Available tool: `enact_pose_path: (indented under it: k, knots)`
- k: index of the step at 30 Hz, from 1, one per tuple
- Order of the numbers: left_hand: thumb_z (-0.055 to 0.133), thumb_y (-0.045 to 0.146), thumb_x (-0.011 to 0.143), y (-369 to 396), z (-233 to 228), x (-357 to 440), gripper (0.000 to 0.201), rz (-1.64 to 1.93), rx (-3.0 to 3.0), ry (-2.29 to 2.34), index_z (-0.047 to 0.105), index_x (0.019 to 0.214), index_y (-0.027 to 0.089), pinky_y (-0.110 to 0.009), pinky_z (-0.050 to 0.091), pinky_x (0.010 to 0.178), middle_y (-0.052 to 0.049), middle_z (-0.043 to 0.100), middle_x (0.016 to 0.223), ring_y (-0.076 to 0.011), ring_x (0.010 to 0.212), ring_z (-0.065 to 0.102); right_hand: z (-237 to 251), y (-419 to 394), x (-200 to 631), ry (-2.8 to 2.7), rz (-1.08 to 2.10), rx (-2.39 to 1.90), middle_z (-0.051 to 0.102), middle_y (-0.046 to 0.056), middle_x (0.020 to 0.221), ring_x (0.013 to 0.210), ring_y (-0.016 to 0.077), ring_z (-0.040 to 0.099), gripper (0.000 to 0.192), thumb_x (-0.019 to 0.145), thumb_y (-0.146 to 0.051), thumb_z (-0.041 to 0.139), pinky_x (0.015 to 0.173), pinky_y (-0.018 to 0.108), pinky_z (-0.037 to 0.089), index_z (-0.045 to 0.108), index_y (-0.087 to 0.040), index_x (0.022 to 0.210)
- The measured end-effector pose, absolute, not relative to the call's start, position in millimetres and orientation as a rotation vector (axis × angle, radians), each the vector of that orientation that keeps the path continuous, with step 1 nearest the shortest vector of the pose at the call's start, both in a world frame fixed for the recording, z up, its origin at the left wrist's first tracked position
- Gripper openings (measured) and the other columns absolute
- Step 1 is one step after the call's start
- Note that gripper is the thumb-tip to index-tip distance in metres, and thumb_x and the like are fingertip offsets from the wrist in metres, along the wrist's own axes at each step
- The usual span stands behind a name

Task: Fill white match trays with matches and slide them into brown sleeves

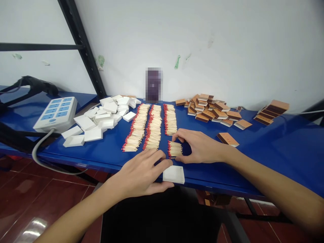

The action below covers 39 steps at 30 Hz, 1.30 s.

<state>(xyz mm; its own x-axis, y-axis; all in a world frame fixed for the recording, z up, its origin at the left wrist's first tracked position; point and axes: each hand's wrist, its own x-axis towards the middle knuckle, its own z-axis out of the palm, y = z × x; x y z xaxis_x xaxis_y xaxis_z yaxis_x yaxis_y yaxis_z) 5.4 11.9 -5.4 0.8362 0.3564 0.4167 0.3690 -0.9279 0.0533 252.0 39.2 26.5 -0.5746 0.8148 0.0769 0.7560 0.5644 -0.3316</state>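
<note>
Between its thumb and fingers my left hand (145, 172) grips a white matchbox tray (174, 174) at the table's front edge. Its inside shows no matches. Just beyond it, a small bunch of red-headed matches (174, 150) lies on the table. My right hand (196, 146) spans this bunch, index finger at its far side and thumb at its near side. Behind, a short row of matches (170, 119) lies apart from the bunch. To the left run two longer rows of matches (153, 126), heads facing left.
A heap of white trays (93, 132) lies on the left, beside a power strip (57, 113). Brown matchbox sleeves (210, 109) are piled at the back right, with a stack of sleeves (272, 111) further right. One sleeve (227, 139) lies near my right forearm.
</note>
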Motion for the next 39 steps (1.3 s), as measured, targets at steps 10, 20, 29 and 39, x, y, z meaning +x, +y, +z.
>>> enact_pose_path:
  k: [10, 20, 29, 39]
  knots:
    - [0.056, 0.045, 0.092, 11.8, -8.2, 6.2, 0.033, -0.690, -2.945, -0.748, 0.058, 0.109, 0.017, -0.039, 0.051, 0.079, -0.006, 0.058, 0.092, -0.0248, 0.088, 0.060, 26.2, 39.3, 250.4, -2.525, 0.455, -1.241, 0.063, 0.004, 0.091, 0.081, 0.0185, 0.055, 0.017, 0.083, -0.035, 0.064, 0.072, 0.031, 0.038, 0.062, -0.020, 0.090]
    - [0.058, 0.046, 0.091, 11.6, -9.2, 6.2, 0.035, -0.701, -2.946, -0.824, 0.059, 0.109, 0.017, -0.039, 0.049, 0.080, -0.006, 0.059, 0.092, -0.0254, 0.091, 0.060, 30.2, 43.0, 257.1, -2.627, 0.444, -1.157, 0.068, 0.005, 0.090, 0.083, 0.0201, 0.060, 0.030, 0.096, -0.044, 0.052, 0.084, 0.036, 0.035, 0.070, -0.021, 0.101]
    - [0.055, 0.048, 0.093, 11.6, -7.3, 5.4, 0.036, -0.690, -2.976, -0.911, 0.059, 0.110, 0.017, -0.039, 0.049, 0.081, -0.007, 0.059, 0.096, -0.0253, 0.092, 0.059, 29.7, 41.9, 254.8, -2.617, 0.483, -1.157, 0.066, 0.008, 0.096, 0.088, 0.0211, 0.060, 0.026, 0.097, -0.037, 0.050, 0.079, 0.033, 0.044, 0.069, -0.019, 0.097]
    - [0.057, 0.044, 0.093, 12.4, -6.2, 7.0, 0.032, -0.694, -2.997, -1.073, 0.058, 0.113, 0.019, -0.041, 0.048, 0.088, -0.006, 0.062, 0.105, -0.0246, 0.098, 0.060, 22.3, 42.9, 254.8, -2.577, 0.464, -1.065, 0.065, 0.008, 0.095, 0.087, 0.0189, 0.059, 0.022, 0.098, -0.032, 0.050, 0.078, 0.032, 0.045, 0.066, -0.017, 0.098]
